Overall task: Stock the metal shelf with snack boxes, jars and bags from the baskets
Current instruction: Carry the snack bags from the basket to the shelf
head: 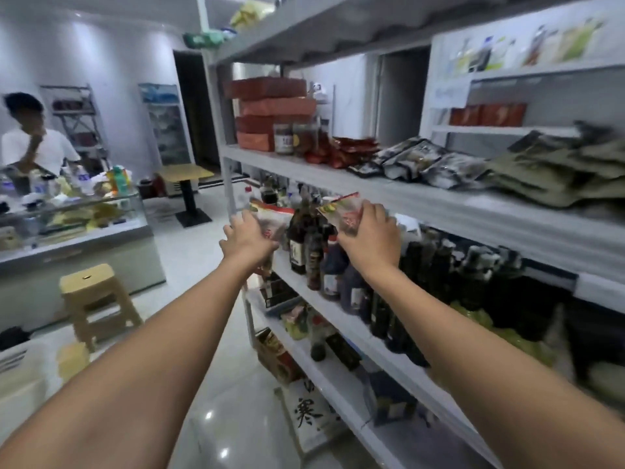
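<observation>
Placing step: left hand [248, 236] and right hand [368, 233] each grip 1 snack bag [270, 220] (second bag [343, 211]); next, likely, both go onto the metal shelf [389, 191].

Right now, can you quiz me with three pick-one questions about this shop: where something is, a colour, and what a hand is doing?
1. Where are the stacked red boxes? A) left end of a metal shelf B) on the floor C) in a basket
2. What colour is the plastic stool? A) blue B) yellow C) black
3. What is the right hand doing? A) hanging empty B) gripping a snack bag C) pushing a door
Answers: A, beside the jars; B, it looks pale yellow; B, its fingers curl round the bag.
</observation>
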